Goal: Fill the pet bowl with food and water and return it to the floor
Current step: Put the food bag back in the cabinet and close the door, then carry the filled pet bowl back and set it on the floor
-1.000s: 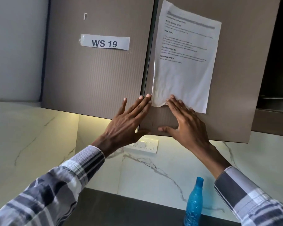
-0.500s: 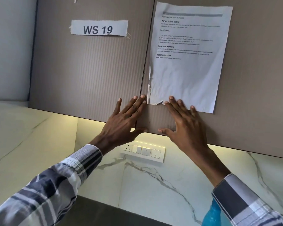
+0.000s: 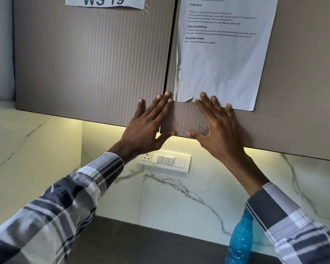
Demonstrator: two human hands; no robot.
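A: Pressing flat on the cupboard, both of them. Left hand [image 3: 148,123] has straight fingers on the left door [image 3: 91,63], right at the seam [image 3: 169,60]; its thumb reaches under the right door's bottom corner.

B: And the right hand [image 3: 216,126]?

A: Spread just right of the seam on the right door [image 3: 297,73], fingertips [image 3: 203,94] overlapping the torn bottom edge of the sheet [image 3: 223,63] taped there. Neither grip is clamped on anything; fingers straight, palms against the panels.

B: Where's the bowl?

A: Not in view. No bowl, no food. Only a blue bottle [image 3: 239,242] well below the seam and off to the right, standing on the dark surface [image 3: 141,244], partly behind the right sleeve [image 3: 297,231].

B: So a long way to go.

A: I'd say the task has hardly started. My guess is the doors are about to be opened, or are being pushed shut; I can't tell which.

B: How will things handle?

A: The doors look stiff and handle-free, so the bottom edge near the seam is the place to hook fingers. The bottle looks like thin, light plastic that would give under a squeeze; best taken round the body. Keep fingers off the sheet; its lower left corner is already torn.

B: Anything else?

A: A switch plate [image 3: 164,161] on the marble wall directly below the seam.
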